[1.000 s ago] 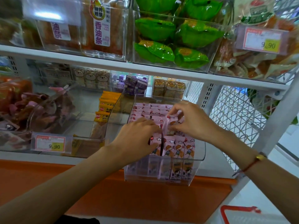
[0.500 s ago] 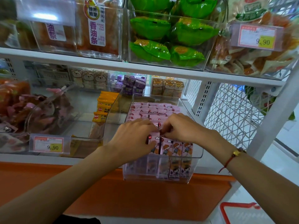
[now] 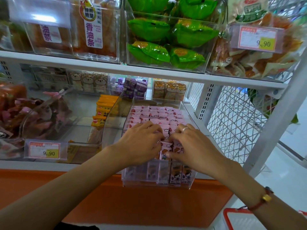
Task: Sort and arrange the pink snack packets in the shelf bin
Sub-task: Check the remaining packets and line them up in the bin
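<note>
Both hands, the left hand [image 3: 141,145] and right hand [image 3: 194,146], pinch upright pink packets [image 3: 165,151] at the front of the clear bin [image 3: 189,180], where a careless tug could likely topple neighbouring rows.

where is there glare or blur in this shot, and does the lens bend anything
Head view: glare whitens the clear tag holder at top left; the upper bins smear with motion blur, while both hands, left hand and right hand, and the pink snack packets stay fairly sharp; the wide lens tilts the white shelf post.
</note>
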Demonstrator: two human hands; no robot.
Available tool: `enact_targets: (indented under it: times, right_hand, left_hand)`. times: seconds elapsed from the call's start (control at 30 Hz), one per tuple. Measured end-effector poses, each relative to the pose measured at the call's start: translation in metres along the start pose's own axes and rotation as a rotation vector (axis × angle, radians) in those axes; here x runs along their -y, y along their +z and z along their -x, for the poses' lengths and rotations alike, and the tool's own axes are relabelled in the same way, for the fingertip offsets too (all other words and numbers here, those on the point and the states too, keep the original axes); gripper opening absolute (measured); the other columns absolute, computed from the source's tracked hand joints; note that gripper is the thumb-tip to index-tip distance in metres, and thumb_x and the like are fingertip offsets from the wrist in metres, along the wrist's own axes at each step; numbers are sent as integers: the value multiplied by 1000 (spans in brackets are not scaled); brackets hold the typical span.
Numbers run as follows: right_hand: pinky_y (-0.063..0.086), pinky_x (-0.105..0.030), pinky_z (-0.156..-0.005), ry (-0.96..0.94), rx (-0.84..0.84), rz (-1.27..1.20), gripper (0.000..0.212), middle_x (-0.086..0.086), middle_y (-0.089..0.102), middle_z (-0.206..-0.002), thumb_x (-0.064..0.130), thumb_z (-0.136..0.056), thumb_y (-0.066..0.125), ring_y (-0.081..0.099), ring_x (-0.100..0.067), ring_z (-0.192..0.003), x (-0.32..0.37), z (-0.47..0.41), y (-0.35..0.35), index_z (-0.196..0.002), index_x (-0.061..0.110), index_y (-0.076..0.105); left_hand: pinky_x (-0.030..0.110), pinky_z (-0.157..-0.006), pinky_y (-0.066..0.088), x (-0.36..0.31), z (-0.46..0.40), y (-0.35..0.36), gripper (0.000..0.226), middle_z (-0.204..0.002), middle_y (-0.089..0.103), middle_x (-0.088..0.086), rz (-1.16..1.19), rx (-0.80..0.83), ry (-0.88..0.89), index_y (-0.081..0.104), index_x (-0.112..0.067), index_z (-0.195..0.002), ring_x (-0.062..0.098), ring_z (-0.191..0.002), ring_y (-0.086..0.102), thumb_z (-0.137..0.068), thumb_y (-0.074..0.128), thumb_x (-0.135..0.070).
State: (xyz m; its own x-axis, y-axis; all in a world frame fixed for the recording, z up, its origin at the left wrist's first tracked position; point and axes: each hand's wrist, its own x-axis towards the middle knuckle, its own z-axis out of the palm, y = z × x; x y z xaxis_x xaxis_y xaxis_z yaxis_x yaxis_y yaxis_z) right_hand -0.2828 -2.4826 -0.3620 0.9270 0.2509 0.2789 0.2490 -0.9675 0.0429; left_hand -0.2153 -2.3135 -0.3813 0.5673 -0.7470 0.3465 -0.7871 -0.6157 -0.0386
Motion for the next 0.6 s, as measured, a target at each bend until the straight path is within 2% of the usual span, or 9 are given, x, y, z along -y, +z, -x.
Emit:
enact_targets:
  times: [0.1,0.17,0.23,0.33,0.4,0.47,0.53,0.57,0.6]
  right_hand:
    - [31,-24,-75,6,1,-121,43,9,46,-102,50,-78,69,35,-7,-97,-1,0,-2,-113,26,61]
    - [35,-24,-80,2,16,-187,40,9,48,-104,45,-78,71,37,-8,-100,-2,2,-4,-111,24,61]
    - [37,-22,-78,16,29,-304,34,10,53,-105,40,-78,73,43,-5,-100,-4,3,-8,-105,24,60]
    - [42,-7,-61,120,-35,-576,23,15,58,-97,32,-81,69,52,10,-77,-6,2,-20,-95,27,52]
    - [45,-4,-57,218,-192,-815,20,20,58,-92,28,-84,66,57,10,-75,-6,-1,-28,-91,32,48]
    - [50,-11,-61,302,-341,-1059,18,15,64,-92,28,-85,65,64,3,-80,-5,-4,-32,-94,35,50]
    - [53,-21,-71,375,-394,-1274,18,8,69,-89,28,-88,64,67,-5,-86,-2,-6,-29,-102,31,54]
    - [53,-27,-77,404,-390,-1345,19,6,70,-88,27,-88,63,67,-10,-89,-1,-7,-26,-106,27,55]
    - [53,-30,-80,425,-385,-1383,20,5,69,-89,27,-89,62,67,-13,-91,2,-7,-23,-108,25,56]
  left_hand:
    - [29,-99,31,0,0,1,39,-135,46,-7,-6,13,-11,54,-24,-127,11,-123,38,-97,35,-37]
    - [30,-101,30,0,1,0,38,-135,46,-7,10,26,-21,53,-24,-128,11,-124,37,-97,34,-36]
    - [31,-106,26,-1,2,-3,37,-138,46,-6,30,8,-42,49,-24,-132,11,-128,35,-99,35,-32]
    - [28,-111,15,-2,4,-13,40,-146,42,-5,76,-208,-142,39,-25,-141,11,-135,29,-100,38,-26]
    - [25,-105,22,-4,5,-25,39,-141,46,-7,210,-372,-240,42,-25,-139,8,-131,32,-101,38,-26]
    - [23,-98,30,-10,6,-32,38,-132,50,-12,410,-389,-307,45,-28,-135,4,-123,39,-99,38,-34]
    - [22,-92,41,-15,9,-35,40,-125,53,-16,694,-270,-351,47,-31,-133,0,-113,48,-95,42,-43]
    - [22,-89,45,-17,12,-35,39,-124,54,-16,770,-209,-342,47,-32,-131,-1,-109,51,-94,45,-43]
    - [24,-89,47,-16,15,-36,36,-125,55,-15,735,-163,-302,49,-33,-130,-1,-109,52,-94,48,-38]
